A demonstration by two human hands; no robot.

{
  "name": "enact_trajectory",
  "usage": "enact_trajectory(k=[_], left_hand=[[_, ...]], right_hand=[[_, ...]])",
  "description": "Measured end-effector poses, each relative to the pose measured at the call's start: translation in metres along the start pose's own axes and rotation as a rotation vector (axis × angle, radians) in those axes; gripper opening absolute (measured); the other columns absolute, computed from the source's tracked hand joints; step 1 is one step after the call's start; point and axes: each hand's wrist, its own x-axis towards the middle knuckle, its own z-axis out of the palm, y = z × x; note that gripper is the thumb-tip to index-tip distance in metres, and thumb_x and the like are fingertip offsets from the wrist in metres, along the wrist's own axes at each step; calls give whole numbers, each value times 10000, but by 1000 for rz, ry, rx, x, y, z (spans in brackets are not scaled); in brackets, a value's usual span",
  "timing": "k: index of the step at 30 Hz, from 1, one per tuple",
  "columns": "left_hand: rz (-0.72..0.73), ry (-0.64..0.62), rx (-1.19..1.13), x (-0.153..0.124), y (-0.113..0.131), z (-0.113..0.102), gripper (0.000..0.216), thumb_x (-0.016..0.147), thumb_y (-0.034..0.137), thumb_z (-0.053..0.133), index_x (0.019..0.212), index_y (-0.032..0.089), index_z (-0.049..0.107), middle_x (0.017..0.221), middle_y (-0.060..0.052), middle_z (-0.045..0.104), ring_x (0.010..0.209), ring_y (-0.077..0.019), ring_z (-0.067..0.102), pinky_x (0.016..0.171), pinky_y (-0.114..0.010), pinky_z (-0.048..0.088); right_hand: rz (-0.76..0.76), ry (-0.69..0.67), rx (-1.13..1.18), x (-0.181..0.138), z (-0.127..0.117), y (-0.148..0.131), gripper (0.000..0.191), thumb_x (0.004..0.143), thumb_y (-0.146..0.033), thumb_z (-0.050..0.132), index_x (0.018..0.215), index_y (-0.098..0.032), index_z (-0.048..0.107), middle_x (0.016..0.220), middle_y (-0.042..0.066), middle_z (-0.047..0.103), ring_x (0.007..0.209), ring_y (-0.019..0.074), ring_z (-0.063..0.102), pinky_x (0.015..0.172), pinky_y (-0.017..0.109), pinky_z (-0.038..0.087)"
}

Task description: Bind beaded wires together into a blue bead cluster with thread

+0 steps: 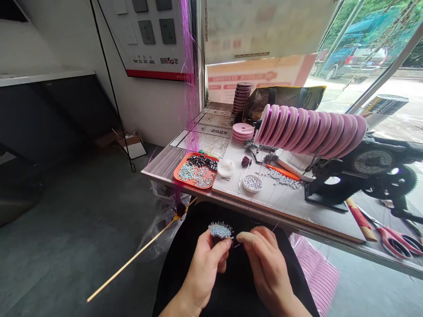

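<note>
Over my lap, my left hand [211, 259] pinches a small rounded beadwork piece [220, 230] between thumb and fingers. Pale blue beads cover its face, and fine bristly tips stick up along its far edge. My right hand [267, 259] is closed just to the right of it, thumb and forefinger pressed together. A tan wrap covers one of its fingertips. Something thin and dark shows near those fingertips, too small to name. On the table ahead stand an orange tray [178, 174] of black, blue and silver beads and a white dish [253, 190] of pale beads.
A hand-cranked winding machine [373, 160] carries a row of pink spools [310, 127] at right. Scissors [393, 242] lie near the table's right edge. Purple threads [190, 88] hang at left above a wooden stick [132, 259]. An orange-handled tool [282, 171] lies mid-table.
</note>
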Motion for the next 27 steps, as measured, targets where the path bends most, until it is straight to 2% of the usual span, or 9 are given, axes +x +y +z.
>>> enact_trajectory(k=[6, 11, 14, 19, 27], left_hand=[[22, -1, 23, -2, 2, 0, 219, 662, 261, 675, 652, 171, 477, 492, 87, 328, 458, -55, 240, 419, -176, 212], [85, 24, 108, -1, 2, -2, 223, 676, 281, 665, 664, 173, 471, 506, 89, 327, 454, -57, 243, 419, -185, 220], [130, 43, 142, 0, 2, -2, 244, 666, 300, 678, 645, 170, 473, 502, 86, 334, 445, -56, 249, 411, -190, 212], [121, 36, 125, 2, 1, -1, 253, 661, 316, 692, 645, 168, 488, 498, 81, 344, 445, -58, 258, 413, -192, 205], [100, 25, 149, 0, -1, -1, 267, 653, 327, 698, 656, 165, 486, 516, 73, 372, 451, -58, 273, 415, -191, 205]], right_hand=[[-69, 56, -210, 3, 0, 2, 199, 879, -99, 379, 914, -186, 554, 674, 14, 566, 636, 154, 489, 596, 285, 381], [-102, 46, -386, 2, 1, 4, 219, 900, -118, 353, 925, -156, 567, 641, 29, 561, 583, 158, 469, 542, 287, 339], [-103, 63, -317, 2, 0, 3, 208, 884, -83, 371, 938, -152, 560, 645, 30, 570, 584, 154, 486, 541, 281, 356], [-140, 77, -51, 1, -1, -2, 215, 845, -44, 423, 953, -174, 555, 665, 16, 581, 577, 131, 503, 536, 258, 400], [-112, 119, 6, -3, 4, -2, 228, 834, -18, 441, 962, -165, 557, 702, 35, 583, 620, 137, 496, 552, 263, 411]])
